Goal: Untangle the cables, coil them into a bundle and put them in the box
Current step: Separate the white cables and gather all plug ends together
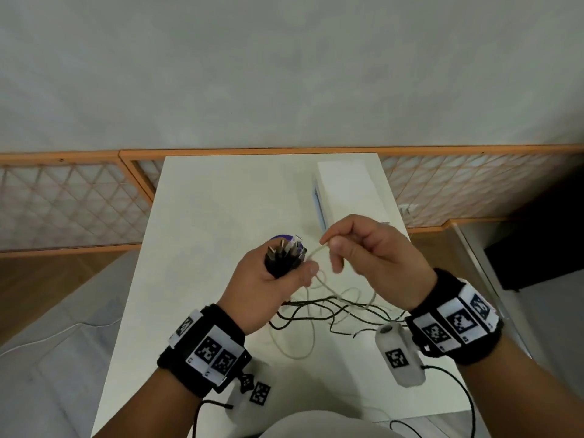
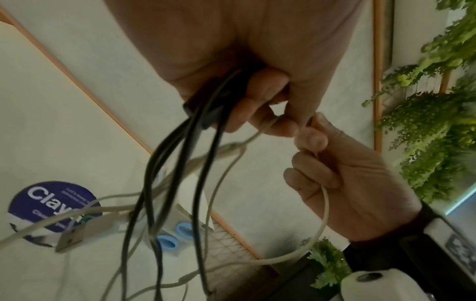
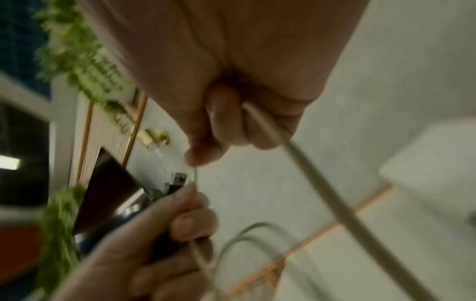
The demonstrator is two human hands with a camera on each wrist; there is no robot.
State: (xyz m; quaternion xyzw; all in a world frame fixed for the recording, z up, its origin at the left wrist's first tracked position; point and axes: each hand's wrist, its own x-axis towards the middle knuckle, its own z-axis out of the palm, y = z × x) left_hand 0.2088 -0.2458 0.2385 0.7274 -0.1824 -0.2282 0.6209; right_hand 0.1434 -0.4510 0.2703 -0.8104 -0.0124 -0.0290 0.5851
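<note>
My head camera looks down on both hands above the white rectangular table [image 1: 221,216]. Each wrist camera peers up close along its palm; all share the thin white cable [image 2: 326,205] between the grips.

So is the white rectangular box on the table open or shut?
Cannot tell for sure. The white rectangular box shows only a flat white top, apparently lidded; no cables inside.

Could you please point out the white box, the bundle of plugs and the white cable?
white box [image 1: 350,188], head view, its lid.
bundle of plugs [image 1: 286,251], head view, plug tips.
white cable [image 2: 325,205], left wrist view, its loop.
</note>
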